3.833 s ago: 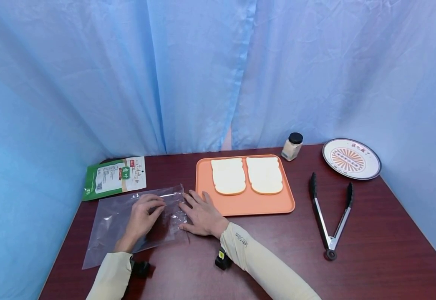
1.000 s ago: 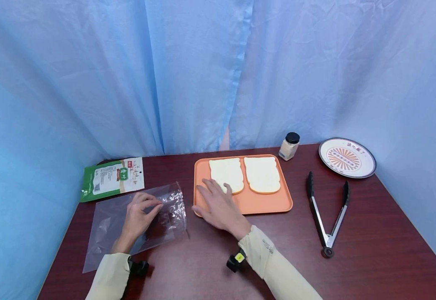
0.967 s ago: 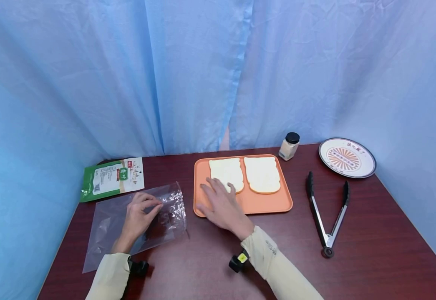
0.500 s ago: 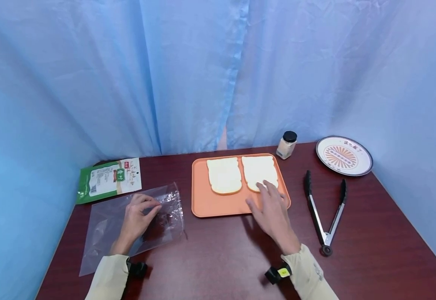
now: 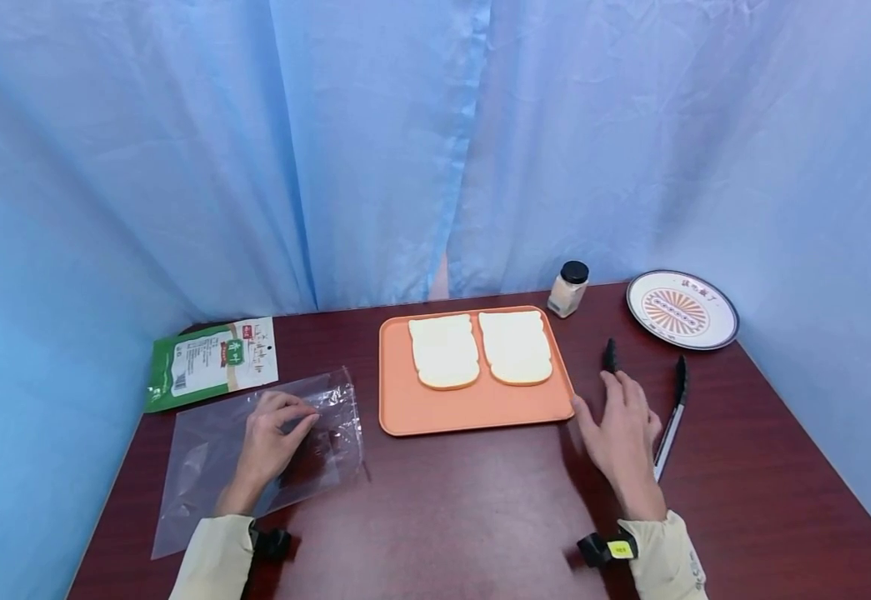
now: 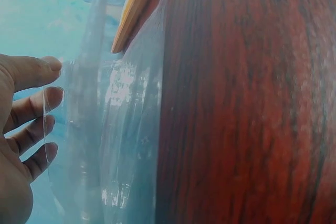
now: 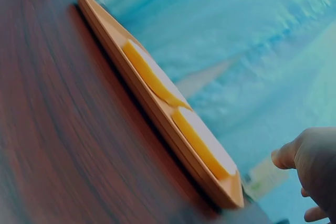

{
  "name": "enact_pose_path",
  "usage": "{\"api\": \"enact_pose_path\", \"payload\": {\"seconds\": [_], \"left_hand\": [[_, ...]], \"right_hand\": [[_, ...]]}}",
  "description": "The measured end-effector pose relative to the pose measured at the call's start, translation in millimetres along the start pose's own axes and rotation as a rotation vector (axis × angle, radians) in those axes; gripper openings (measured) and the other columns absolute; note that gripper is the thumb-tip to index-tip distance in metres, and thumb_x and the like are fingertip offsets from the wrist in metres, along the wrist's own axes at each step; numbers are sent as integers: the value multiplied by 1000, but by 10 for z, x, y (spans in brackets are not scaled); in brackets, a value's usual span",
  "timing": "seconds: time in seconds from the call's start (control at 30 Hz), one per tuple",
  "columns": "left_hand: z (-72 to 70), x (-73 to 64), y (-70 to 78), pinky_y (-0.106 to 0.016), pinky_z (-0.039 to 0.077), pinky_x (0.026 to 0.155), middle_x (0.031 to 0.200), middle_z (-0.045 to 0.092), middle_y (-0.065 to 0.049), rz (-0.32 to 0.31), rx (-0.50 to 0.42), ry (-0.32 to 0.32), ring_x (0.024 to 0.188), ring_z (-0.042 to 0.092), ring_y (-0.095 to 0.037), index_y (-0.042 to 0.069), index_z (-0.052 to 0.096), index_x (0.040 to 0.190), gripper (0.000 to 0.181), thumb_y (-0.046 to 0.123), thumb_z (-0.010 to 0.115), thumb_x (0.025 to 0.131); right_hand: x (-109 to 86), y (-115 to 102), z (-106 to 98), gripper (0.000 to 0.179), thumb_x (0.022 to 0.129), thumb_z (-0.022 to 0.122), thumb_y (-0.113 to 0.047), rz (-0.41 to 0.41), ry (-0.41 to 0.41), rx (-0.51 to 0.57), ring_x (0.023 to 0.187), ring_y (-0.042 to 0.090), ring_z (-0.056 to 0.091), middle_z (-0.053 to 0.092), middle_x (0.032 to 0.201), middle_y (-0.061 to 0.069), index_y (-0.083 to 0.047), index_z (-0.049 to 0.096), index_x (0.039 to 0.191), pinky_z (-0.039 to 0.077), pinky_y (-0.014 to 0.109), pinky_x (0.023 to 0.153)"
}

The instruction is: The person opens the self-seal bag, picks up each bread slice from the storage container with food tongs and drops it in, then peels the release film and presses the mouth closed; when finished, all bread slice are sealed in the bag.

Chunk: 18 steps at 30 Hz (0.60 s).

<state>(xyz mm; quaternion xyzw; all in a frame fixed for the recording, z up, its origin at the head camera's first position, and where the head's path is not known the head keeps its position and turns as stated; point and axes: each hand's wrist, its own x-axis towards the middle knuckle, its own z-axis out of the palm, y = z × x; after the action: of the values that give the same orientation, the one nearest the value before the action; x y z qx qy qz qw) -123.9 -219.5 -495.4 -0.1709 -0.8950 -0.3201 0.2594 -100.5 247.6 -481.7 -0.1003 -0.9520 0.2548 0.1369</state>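
A clear plastic bag (image 5: 206, 471) lies at the left of the table. My left hand (image 5: 268, 442) is over it, thumb and forefinger close together, pinching its upper film. In the left wrist view the film stands raised beside the fingertips. My right hand (image 5: 626, 442), fingers loosely bent and holding nothing, hovers above black-and-silver tongs (image 5: 673, 421) and hides much of them; whether it touches them I cannot tell. Between the hands, an orange tray (image 5: 465, 412) carries two bread slices, the left slice (image 5: 444, 354) and the right slice (image 5: 515, 350), side by side.
Behind the bag lies a green and white packet (image 5: 213, 358). A black-lidded jar (image 5: 568, 290) stands past the tray's far right corner, and a patterned plate (image 5: 683, 310) is at the back right. Blue curtains (image 5: 375, 167) enclose the dark red table (image 5: 450, 508).
My right hand has left the bag's edge, crossed over the tray and bread to the right, and reached the tongs. My left hand stays at the bag. The head view has shifted slightly.
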Motion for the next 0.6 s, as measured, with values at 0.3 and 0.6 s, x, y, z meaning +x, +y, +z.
{"api": "enact_pose_path", "payload": {"seconds": [0.3, 0.6], "left_hand": [[8, -6, -1, -19, 40, 78, 80, 69, -7, 4, 2, 6, 85, 57, -21, 1, 79, 80, 14, -5, 86, 70], [14, -12, -10, -29, 44, 75, 81, 69, -6, 0, 1, -4, 86, 57, -20, 2, 79, 81, 13, -4, 85, 71]], "right_hand": [[48, 317, -111, 85, 96, 61, -43, 256, 8, 4, 149, 52, 8, 1, 164, 32, 3, 20, 155, 18, 78, 100], [64, 486, -127, 116, 93, 48, -68, 448, -185, -78, 146, 62, -1, -15, 157, 44, 10, -13, 154, 11, 79, 105]]}}
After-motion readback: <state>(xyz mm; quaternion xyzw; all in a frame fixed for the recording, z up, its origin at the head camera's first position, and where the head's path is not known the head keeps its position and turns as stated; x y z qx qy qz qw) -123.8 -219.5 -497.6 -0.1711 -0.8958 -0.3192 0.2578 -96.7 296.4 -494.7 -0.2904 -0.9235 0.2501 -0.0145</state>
